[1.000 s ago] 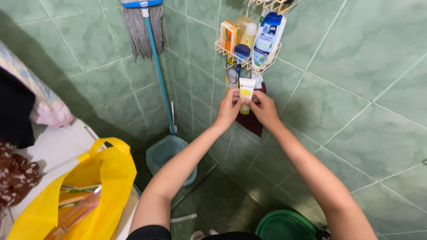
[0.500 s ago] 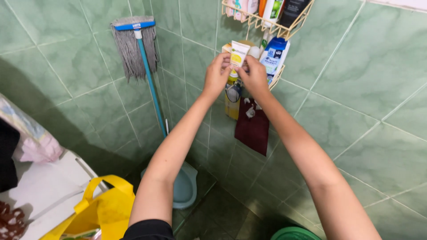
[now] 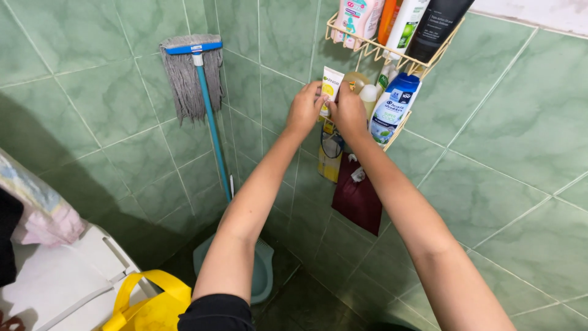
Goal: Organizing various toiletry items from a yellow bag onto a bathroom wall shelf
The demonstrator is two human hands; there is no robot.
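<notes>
Green marbled wall tiles (image 3: 110,104) fill the frame, with a grey string mop on a blue handle (image 3: 195,79) at upper left and a yellow fabric bag (image 3: 147,306) at the bottom. At upper centre, your cream wire corner rack (image 3: 392,55) already carries bottles. Your left hand (image 3: 304,110) and right hand (image 3: 347,111) both pinch the small white and yellow tube (image 3: 331,86), held upright at the lower shelf, not yet released.

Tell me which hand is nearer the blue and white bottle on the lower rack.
Right. The right hand sits just left of the blue and white bottle, almost beside it. The left hand is farther left, on the other side of the white tube both hands hold.
</notes>
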